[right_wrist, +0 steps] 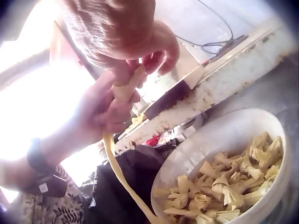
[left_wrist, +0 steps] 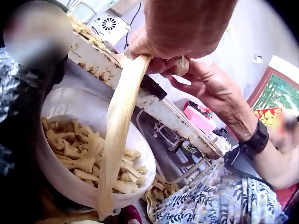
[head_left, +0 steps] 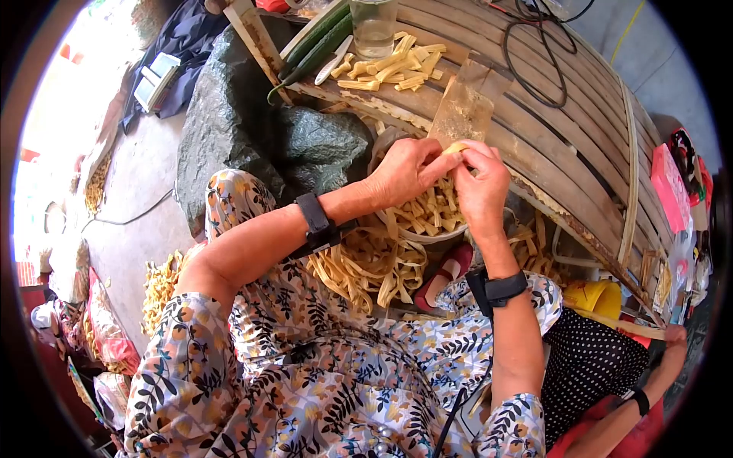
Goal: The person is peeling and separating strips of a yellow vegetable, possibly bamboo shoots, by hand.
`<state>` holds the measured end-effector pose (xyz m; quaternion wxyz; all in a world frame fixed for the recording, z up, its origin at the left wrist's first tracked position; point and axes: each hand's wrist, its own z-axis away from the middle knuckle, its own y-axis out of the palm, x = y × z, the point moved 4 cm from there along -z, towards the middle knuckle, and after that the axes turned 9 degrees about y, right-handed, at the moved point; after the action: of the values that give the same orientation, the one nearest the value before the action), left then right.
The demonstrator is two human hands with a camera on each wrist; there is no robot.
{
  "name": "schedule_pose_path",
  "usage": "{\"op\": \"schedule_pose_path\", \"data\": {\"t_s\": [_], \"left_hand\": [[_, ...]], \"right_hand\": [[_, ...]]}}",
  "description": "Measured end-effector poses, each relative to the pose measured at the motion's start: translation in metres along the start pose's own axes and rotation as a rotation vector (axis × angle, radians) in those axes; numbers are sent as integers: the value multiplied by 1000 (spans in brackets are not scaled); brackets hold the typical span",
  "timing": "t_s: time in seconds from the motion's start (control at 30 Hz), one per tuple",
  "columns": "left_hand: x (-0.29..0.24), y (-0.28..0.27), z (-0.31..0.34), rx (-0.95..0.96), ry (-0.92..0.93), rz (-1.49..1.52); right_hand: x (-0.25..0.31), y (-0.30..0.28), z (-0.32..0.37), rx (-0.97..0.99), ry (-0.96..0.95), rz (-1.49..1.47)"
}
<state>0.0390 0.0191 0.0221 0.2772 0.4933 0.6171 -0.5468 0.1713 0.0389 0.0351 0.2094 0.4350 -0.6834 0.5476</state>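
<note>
Both hands meet over a white tub point(right_wrist: 187, 156), pinching a pale yellow flat strip point(left_wrist: 122, 116) that looks like tofu skin. My left hand point(head_left: 405, 172) grips it, and its long tail hangs from the fingers down past the tub's rim. With thumb and fingers my right hand point(head_left: 482, 187) pinches the other end, where the strip is wrapped into a loop, seen in the right wrist view. Short knotted pieces point(left_wrist: 84, 151) fill the lower part of the tub. Loose uncut-looking strips point(head_left: 374, 263) lie in a heap beside it.
On the slatted bamboo table point(head_left: 580, 153) are more knotted pieces point(head_left: 397, 67), a glass point(head_left: 374, 30), green cucumbers point(head_left: 319, 47) and a black cable point(head_left: 550, 72). Dark plastic sheeting point(head_left: 217, 130) stands at left. Another person's arm point(head_left: 653, 382) shows at right near a yellow bucket point(head_left: 597, 298).
</note>
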Motion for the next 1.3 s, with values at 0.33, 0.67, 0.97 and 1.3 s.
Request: {"op": "schedule_pose_path", "data": {"t_s": [0.33,0.67,0.97,1.3], "left_hand": [[13,9,10,119,-469,819],[15,4,15,272,-365,800],[18,4,17,345,-499,1045],[8,-11,1,335,-144,332]], "right_hand": [[-32,-30,-9,38,428,-805],[-11,-2,6,522,590,-776],[-27,-5,4,370,711,-924],[-30,2,5,390,647,-515]]}}
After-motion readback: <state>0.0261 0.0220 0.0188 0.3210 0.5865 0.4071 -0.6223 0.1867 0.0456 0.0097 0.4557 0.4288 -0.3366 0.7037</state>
